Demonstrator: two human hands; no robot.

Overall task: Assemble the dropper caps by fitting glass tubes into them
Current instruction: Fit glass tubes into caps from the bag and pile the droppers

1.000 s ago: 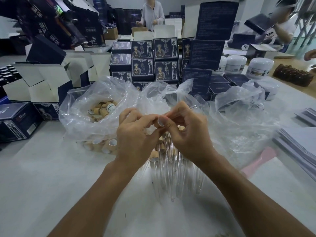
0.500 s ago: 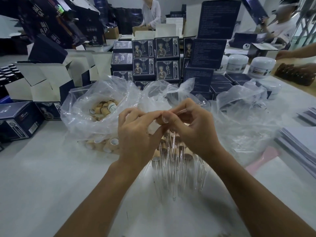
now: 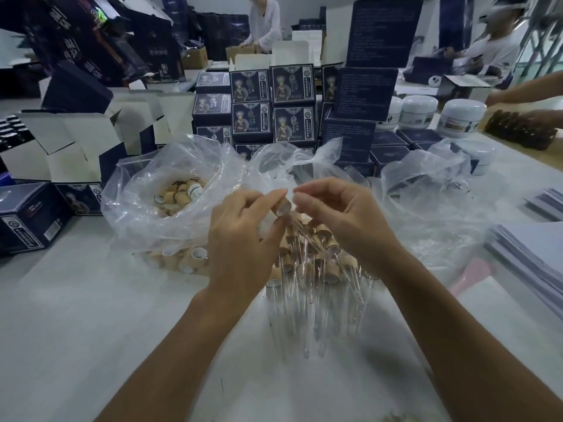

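Centre of white table (image 3: 91, 330): both hands raised just above pile of assembled droppers (image 3: 307, 269). Left hand (image 3: 240, 242) curled, thumb and fingers pinching a wood-coloured dropper cap (image 3: 282, 207), open end facing right. Right hand (image 3: 344, 217) curled, thumb and forefinger pinching a glass tube (image 3: 316, 239); tube slants down and right from the cap, upper end at cap mouth. Cannot tell how far tube sits inside cap, fingertips cover the joint. Fingertips of the two hands nearly touching over the cap.

Below hands: finished droppers lying on table, caps toward far side, clear tubes pointing at camera, partly hidden by wrists.

Left of hands: clear plastic bag (image 3: 158, 208), open, loose caps inside and more caps along its lower edge. Right of hands: second clear bag (image 3: 432, 202), crumpled, contents not legible.

Behind bags: stack of dark blue printed boxes (image 3: 274, 108), open white cartons (image 3: 79, 138) at left, white jars (image 3: 460, 117) at right rear. Stack of grey sheets (image 3: 533, 254) at right table edge. Other people at far tables, blurred.
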